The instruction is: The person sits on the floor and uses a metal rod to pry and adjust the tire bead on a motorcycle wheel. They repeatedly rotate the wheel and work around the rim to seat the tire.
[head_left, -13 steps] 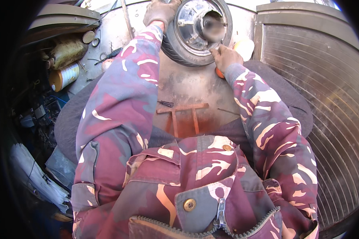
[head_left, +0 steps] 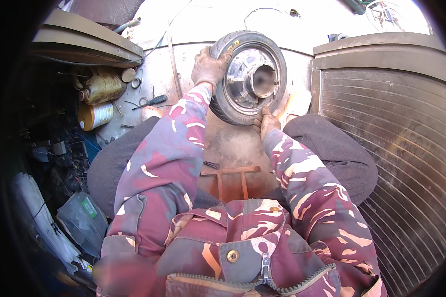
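Note:
A small scooter-type wheel (head_left: 237, 92) stands tilted on the floor, its metal hub facing me and its black tyre around it. My left hand (head_left: 208, 68), apparently gloved, is closed round the tyre's left side, fingers over the tread. At the wheel's lower right edge, my right hand (head_left: 266, 122) has its fingers bent against the tyre and rim. A round collar (head_left: 262, 81) sticks out of the hub; its inside is blurred. The back of the tyre is hidden.
An orange-red metal frame (head_left: 231, 171) lies between my legs, with a small dark tool (head_left: 211, 164) beside it. Left are a screwdriver (head_left: 153, 101), a white-and-orange can (head_left: 95, 116) and a dirty plastic bottle (head_left: 103, 86). A ribbed metal panel (head_left: 386, 133) stands right.
The view has tipped up, so the wheel and both hands appear lower in the picture. My right hand has shifted left along the wheel's lower edge. The left keeps its hold.

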Motion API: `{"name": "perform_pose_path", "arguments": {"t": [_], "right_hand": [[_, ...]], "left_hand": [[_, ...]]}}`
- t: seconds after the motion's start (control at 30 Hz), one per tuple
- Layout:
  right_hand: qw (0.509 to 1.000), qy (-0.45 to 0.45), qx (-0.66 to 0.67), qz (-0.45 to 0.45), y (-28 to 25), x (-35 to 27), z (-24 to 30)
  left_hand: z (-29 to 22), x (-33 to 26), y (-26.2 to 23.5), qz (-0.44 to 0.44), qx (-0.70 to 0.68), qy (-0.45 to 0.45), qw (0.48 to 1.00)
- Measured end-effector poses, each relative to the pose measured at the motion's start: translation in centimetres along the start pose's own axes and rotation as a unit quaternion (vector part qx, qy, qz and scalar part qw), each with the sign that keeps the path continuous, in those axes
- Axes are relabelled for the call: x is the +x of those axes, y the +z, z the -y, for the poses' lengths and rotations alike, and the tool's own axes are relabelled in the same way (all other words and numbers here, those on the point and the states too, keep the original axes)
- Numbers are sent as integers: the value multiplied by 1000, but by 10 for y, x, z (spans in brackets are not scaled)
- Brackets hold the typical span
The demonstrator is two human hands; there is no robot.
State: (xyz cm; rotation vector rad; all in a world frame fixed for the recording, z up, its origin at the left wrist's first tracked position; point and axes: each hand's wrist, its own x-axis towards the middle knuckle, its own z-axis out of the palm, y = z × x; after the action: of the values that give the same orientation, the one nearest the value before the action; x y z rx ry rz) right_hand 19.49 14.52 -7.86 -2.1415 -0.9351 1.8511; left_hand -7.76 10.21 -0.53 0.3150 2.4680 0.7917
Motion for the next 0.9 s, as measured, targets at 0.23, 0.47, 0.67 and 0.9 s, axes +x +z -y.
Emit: {"name": "perform_pose_path", "arguments": {"t": [0.23,0.47,0.67,0.9], "right_hand": [[990,12,143,4,10,4,-29],[987,-139,84,-6,16,6,-31],[933,-280,-211,-83,24,-20,34],[892,-360,-266,-68,44,-34,80]], "left_hand": [[37,-16,6,-11,-51,20,998],[84,-16,15,-26,-175,46,983],[161,-15,32,-39,-271,-5,962],[219,-57,92,33,-577,-150,802]]}}
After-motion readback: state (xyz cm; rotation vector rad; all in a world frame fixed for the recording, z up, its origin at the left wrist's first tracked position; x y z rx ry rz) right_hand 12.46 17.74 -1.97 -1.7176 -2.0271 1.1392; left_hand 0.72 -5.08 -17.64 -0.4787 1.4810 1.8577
